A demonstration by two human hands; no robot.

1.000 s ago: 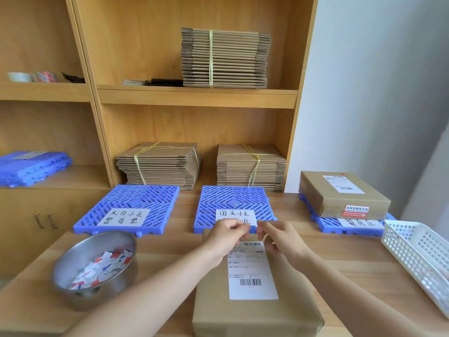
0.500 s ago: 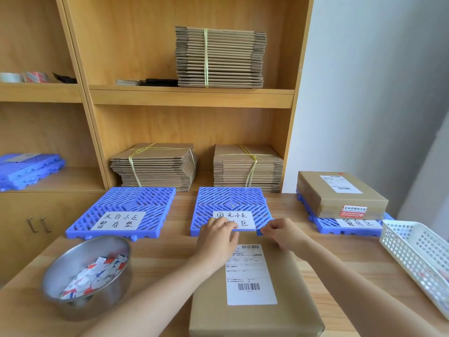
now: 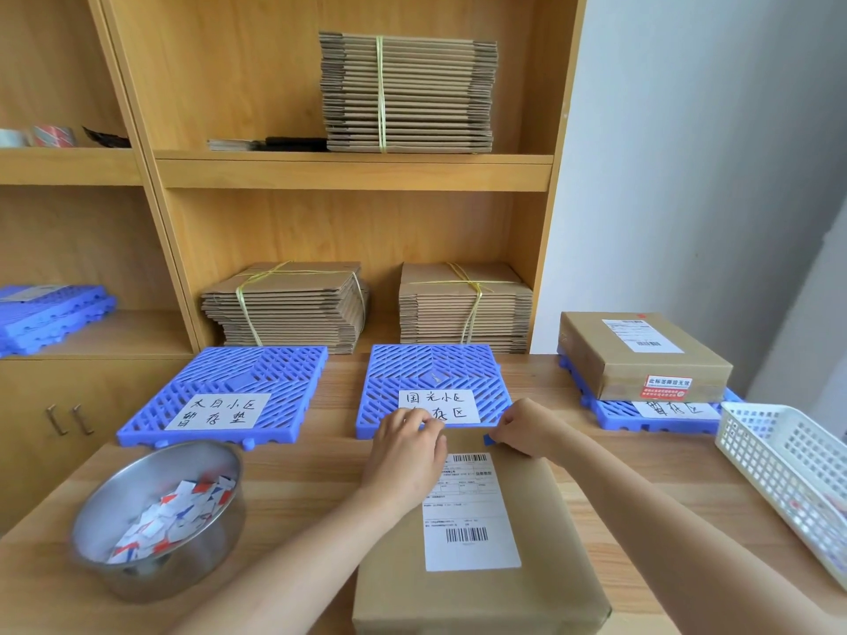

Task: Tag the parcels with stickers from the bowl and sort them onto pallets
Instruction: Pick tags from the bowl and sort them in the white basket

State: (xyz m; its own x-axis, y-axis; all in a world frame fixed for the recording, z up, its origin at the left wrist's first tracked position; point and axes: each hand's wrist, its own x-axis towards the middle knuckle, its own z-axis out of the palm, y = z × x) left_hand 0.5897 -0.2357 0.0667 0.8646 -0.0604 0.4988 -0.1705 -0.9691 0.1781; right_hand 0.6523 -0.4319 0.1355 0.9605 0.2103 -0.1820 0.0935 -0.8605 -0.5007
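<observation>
Left hand (image 3: 403, 456) and right hand (image 3: 527, 428) lowered onto parcel (image 3: 481, 598); bowl (image 3: 137, 478) holds stickers (image 3: 174, 515).

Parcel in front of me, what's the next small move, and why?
Probably press firmly along the far edge of the parcel. The left hand and right hand both sit there, just short of the middle pallet, and any sticker is hidden beneath them, so seating it comes before lifting.
</observation>
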